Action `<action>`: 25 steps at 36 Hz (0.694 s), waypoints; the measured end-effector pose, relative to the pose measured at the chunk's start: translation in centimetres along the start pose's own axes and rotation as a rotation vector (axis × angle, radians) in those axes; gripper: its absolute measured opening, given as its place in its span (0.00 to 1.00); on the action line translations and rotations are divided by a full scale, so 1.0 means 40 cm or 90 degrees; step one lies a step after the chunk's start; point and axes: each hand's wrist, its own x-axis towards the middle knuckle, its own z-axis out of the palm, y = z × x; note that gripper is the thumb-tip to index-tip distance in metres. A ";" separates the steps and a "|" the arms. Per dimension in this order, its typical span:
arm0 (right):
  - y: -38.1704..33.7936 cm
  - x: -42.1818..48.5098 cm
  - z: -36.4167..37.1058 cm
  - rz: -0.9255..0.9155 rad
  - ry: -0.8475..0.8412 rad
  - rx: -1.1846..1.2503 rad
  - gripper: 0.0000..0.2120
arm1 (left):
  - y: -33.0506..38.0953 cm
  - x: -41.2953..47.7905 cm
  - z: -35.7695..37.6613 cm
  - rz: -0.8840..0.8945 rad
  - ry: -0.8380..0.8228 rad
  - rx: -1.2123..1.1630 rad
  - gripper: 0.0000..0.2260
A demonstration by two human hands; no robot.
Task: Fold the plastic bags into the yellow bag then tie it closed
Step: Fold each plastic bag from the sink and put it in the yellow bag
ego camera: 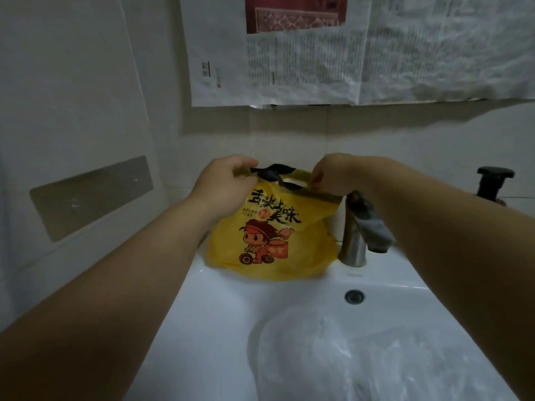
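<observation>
Left forearm (124,273), bare: entering from lower left, reaching up toward the wall. Right forearm (451,244), bare: entering from lower right, passing just above the tap.

Clear plastic (347,357), thin and crumpled: lying loose in the bowl of the sink (220,308) (white ceramic), below the overflow hole (354,296); number of pieces not discernible.

Yellow bag (275,244), printed with black characters and a cartoon rider on a red scooter: standing upright on the back ledge of the sink, just left of the tap and close against the tiled wall; body full and rounded; mouth uppermost, drawn out sideways between both hands. Dark material (272,172) showing at the mouth, between the two handles (kind not discernible).

Left hand (225,183): fingers curled, pinching the left handle of the yellow bag at its top. Right hand (338,176): fingers curled likewise, pinching the right handle; handle strip taut, running down to the bag's right shoulder.

Tap (354,241), metal, single lever: upright on the ledge, just beside the bag's right side. Pump dispenser (493,183), black head: far right, partly hidden behind the right forearm. Newspaper sheets (304,70): stuck across the wall above. Metal plate (92,195), rectangular: fixed to the left wall.
</observation>
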 end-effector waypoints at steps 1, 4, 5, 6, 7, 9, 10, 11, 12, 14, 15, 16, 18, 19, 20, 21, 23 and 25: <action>0.000 0.001 0.000 0.000 -0.007 0.001 0.17 | -0.002 0.000 0.003 -0.002 -0.009 0.000 0.15; 0.000 -0.004 -0.007 0.010 0.010 0.072 0.18 | 0.001 -0.001 0.008 -0.011 -0.024 -0.012 0.16; 0.005 -0.010 -0.010 0.016 0.028 0.115 0.18 | 0.003 -0.006 0.011 -0.018 -0.028 -0.020 0.16; 0.008 -0.013 -0.012 0.018 0.056 0.158 0.19 | 0.003 -0.009 0.012 -0.024 -0.027 -0.025 0.17; 0.015 -0.021 -0.015 0.020 0.096 0.187 0.19 | 0.006 -0.015 0.014 -0.025 -0.025 -0.031 0.17; 0.021 -0.048 -0.021 0.025 0.167 0.214 0.19 | 0.011 -0.026 0.014 -0.026 -0.018 -0.035 0.18; 0.019 -0.068 -0.025 0.023 0.195 0.221 0.19 | 0.015 -0.034 0.011 -0.024 -0.013 -0.037 0.18; 0.017 -0.091 -0.028 0.011 0.219 0.235 0.18 | 0.020 -0.046 0.008 -0.023 -0.006 -0.043 0.17; 0.013 -0.108 -0.031 -0.009 0.244 0.257 0.18 | 0.022 -0.053 0.006 -0.023 0.005 -0.051 0.16; 0.002 -0.166 -0.029 -0.034 0.281 0.305 0.18 | 0.030 -0.092 0.002 -0.026 0.025 -0.082 0.14; -0.005 -0.183 -0.026 -0.041 0.300 0.323 0.18 | 0.032 -0.104 0.005 -0.027 0.031 -0.096 0.13; -0.010 -0.208 -0.019 -0.042 0.315 0.335 0.17 | 0.034 -0.125 0.011 -0.033 0.021 -0.104 0.11; -0.021 -0.255 0.011 -0.051 0.324 0.350 0.15 | 0.029 -0.175 0.032 -0.052 -0.026 -0.126 0.07; -0.023 -0.289 0.039 -0.049 0.317 0.354 0.14 | 0.021 -0.212 0.051 -0.064 -0.056 -0.139 0.06; -0.025 -0.311 0.060 -0.045 0.303 0.355 0.13 | 0.012 -0.234 0.067 -0.072 -0.079 -0.146 0.06; -0.024 -0.343 0.094 -0.036 0.284 0.349 0.11 | -0.001 -0.272 0.086 -0.083 -0.097 -0.134 0.06; -0.017 -0.393 0.157 -0.017 0.238 0.342 0.11 | -0.029 -0.331 0.125 -0.110 -0.129 -0.086 0.10; -0.006 -0.433 0.220 0.021 0.185 0.381 0.12 | -0.064 -0.387 0.163 -0.159 -0.196 -0.052 0.11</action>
